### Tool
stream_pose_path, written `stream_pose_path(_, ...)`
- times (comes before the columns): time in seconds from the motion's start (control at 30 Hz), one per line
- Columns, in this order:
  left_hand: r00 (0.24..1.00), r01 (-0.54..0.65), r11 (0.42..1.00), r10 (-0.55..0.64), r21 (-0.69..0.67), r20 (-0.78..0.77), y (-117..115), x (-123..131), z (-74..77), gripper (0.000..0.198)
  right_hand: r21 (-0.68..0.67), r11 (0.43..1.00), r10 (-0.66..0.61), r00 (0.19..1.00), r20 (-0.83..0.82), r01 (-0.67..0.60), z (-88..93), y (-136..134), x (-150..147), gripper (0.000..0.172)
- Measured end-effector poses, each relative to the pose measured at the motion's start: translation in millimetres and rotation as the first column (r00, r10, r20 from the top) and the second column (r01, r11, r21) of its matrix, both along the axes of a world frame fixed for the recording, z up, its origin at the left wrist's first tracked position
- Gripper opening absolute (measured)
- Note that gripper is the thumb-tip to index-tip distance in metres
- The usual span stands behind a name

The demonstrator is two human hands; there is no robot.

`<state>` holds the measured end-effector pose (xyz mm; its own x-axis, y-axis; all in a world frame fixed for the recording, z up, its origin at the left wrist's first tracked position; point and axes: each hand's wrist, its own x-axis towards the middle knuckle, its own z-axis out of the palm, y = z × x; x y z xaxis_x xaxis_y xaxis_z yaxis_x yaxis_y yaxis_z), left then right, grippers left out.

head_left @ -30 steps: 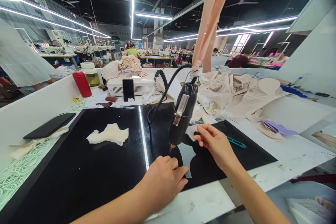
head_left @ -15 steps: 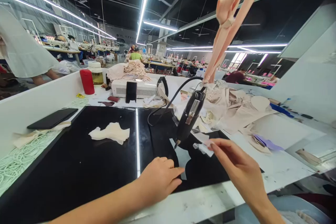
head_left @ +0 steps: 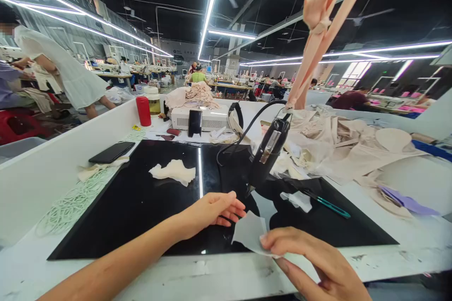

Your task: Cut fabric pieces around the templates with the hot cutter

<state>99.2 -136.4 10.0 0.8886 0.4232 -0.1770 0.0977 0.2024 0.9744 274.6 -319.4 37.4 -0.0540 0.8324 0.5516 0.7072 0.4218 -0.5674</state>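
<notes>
My right hand (head_left: 310,258) pinches a thin, translucent white sheet piece (head_left: 250,233) by its near right corner, over the front edge of the black board (head_left: 169,225). Close to the sheet's far left corner is my left hand (head_left: 221,209), palm turned inward, fingers loosely bent and apart, holding nothing. A black corded tool (head_left: 269,153) with a narrow tip hangs tilted from knotted peach fabric strips (head_left: 307,61). Beneath its tip, a pale cut piece (head_left: 264,209) lies on the board. To the right rest a crumpled white scrap (head_left: 297,201) and teal tweezers (head_left: 330,206).
A cream fabric scrap (head_left: 174,171) lies on the board's left half. Behind stand a white vented box (head_left: 215,117), a propped phone (head_left: 195,123) and a red container (head_left: 143,111). Beige fabric (head_left: 356,141) is heaped right; green cord (head_left: 76,197) and a dark phone (head_left: 111,152) lie left.
My right hand has come nearer and left with the thin sheet. My left hand has lifted off the pale piece and turned. The view has swung left, and the tweezers now show.
</notes>
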Motion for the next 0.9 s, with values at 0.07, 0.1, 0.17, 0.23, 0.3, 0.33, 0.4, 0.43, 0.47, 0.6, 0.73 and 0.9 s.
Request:
stream_pose_path(0.07, 0.999, 0.044, 0.997, -0.044, -0.061, 0.003, -2.4, -5.0, 6.5, 0.056, -0.052, 0.999, 0.011, 0.998, -0.054, -0.013, -5.4, 5.5, -6.8, 0.015)
stream_pose_path(0.1, 0.998, 0.06, 0.997, -0.06, -0.053, -0.004, -3.8, -7.1, 9.1, 0.052, -0.077, 0.997, 0.018, 0.997, -0.076, -0.024, -8.5, 8.0, -9.5, 0.013)
stream_pose_path(0.17, 0.997, 0.074, 0.997, -0.075, -0.036, -0.014, -5.6, -11.2, 12.7, 0.044, -0.126, 0.991, 0.034, 0.993, -0.115, -0.048, -14.9, 12.0, -13.6, 0.012)
stream_pose_path(0.23, 0.998, 0.056, 0.998, -0.056, -0.034, -0.014, -5.8, -15.5, 14.6, 0.039, -0.172, 0.984, 0.011, 0.977, -0.215, -0.049, -21.2, 14.8, -16.9, 0.01)
stream_pose_path(0.3, 1.0, 0.016, 0.999, -0.017, -0.031, -0.02, -4.7, -20.2, 15.7, 0.036, -0.233, 0.971, -0.053, 0.908, -0.416, -0.05, -26.9, 16.9, -20.7, 0.015)
stream_pose_path(0.33, 1.0, -0.005, 1.0, 0.004, -0.023, -0.028, -4.0, -22.7, 16.3, 0.035, -0.266, 0.962, -0.101, 0.842, -0.529, -0.052, -29.5, 17.9, -23.1, 0.023)
stream_pose_path(0.4, 0.998, -0.04, 0.999, 0.04, 0.005, -0.044, -3.1, -27.8, 18.0, 0.033, -0.325, 0.943, -0.185, 0.694, -0.695, -0.074, -34.1, 20.5, -28.7, 0.04)
stream_pose_path(0.43, 0.997, -0.055, 0.998, 0.056, 0.022, -0.053, -2.9, -30.2, 19.1, 0.032, -0.35, 0.933, -0.215, 0.64, -0.737, -0.09, -36.4, 22.1, -31.6, 0.046)
stream_pose_path(0.47, 0.996, -0.068, 0.997, 0.07, 0.036, -0.061, -2.8, -32.5, 20.2, 0.031, -0.371, 0.923, -0.238, 0.607, -0.759, -0.103, -38.7, 23.8, -34.5, 0.049)
stream_pose_path(0.6, 0.992, -0.097, 0.994, 0.101, 0.053, -0.071, -2.4, -39.9, 23.3, 0.032, -0.447, 0.884, -0.281, 0.611, -0.74, -0.135, -49.4, 31.4, -42.9, 0.05)
stream_pose_path(0.73, 0.986, -0.137, 0.99, 0.14, 0.043, -0.09, 0.8, -46.4, 23.2, 0.033, -0.506, 0.859, -0.311, 0.708, -0.634, -0.076, -58.7, 37.4, -46.2, 0.034)
stream_pose_path(0.9, 0.968, -0.192, 0.978, 0.202, 0.08, -0.148, 6.7, -55.1, 20.4, 0.033, -0.518, 0.854, -0.308, 0.761, -0.57, -0.042, -61.0, 44.1, -50.5, 0.025)
